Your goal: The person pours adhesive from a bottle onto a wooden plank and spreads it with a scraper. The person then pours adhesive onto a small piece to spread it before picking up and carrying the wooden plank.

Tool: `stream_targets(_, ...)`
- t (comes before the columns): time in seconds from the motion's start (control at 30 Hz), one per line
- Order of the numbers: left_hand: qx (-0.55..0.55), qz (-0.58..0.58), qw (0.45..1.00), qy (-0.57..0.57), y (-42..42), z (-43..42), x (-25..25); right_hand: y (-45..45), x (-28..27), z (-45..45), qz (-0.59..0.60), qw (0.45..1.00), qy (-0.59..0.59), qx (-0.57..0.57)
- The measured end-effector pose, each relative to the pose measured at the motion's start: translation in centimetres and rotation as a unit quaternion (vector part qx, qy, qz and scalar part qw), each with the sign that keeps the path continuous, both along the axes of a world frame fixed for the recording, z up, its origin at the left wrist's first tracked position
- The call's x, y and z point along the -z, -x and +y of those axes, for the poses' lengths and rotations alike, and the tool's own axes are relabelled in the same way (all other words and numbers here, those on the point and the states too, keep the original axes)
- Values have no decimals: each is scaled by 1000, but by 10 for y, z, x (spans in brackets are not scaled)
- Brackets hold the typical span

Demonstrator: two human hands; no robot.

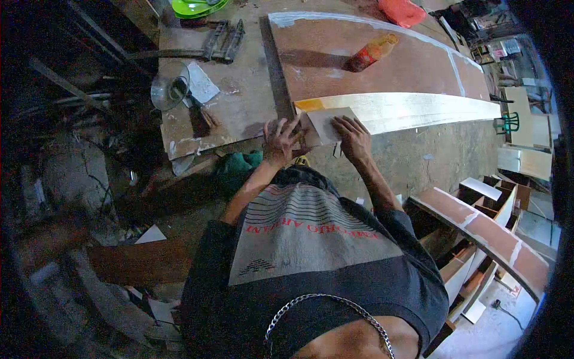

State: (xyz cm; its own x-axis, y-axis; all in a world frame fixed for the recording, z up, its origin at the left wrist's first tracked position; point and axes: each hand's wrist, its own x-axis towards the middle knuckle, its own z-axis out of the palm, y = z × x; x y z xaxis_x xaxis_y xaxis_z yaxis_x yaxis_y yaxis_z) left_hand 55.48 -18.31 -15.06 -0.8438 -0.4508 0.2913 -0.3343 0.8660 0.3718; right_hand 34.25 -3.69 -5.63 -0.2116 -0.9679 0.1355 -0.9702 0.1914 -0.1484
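A thin grey-beige rectangular sheet (326, 127) lies over the near left end of a long pale strip (418, 110) on the edge of a curved brown panel (412, 69). My right hand (355, 139) grips the sheet's right part, fingers on top and thumb by the near edge. At the sheet's left, my left hand (280, 141) has its fingers spread, with the fingertips by a brown edge there. Orange-yellow colour shows on the strip just beyond the sheet. A bottle with a red label and yellowish top (372, 52) lies on the panel.
On the worktable (245, 113) at left are a clear bowl (161, 90), a brush (194, 105), a white scrap (203, 82) and metal clamps (227, 42). A green plate (197, 7) sits at the back. Another curved panel (478, 224) stands at right.
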Motion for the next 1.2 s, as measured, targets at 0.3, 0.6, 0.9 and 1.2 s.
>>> stream_targets(0.3, -8, 40, 999, -20, 3, 2, -2, -14, -21, 58, -52, 997, -42, 44)
stream_targets(0.6, -5, 25, 999, -38, 1, 1, -19, 29, -30, -20, -44, 968, 7, 246)
stream_targets(0.9, 1, 102, 992, -74, 1, 4, 6, -1, -6, -66, -86, 982, -28, 164)
stream_targets(1.2, 6, 128, 988, -82, -3, -1, -13, -3, -33, -80, -76, 994, -52, 58)
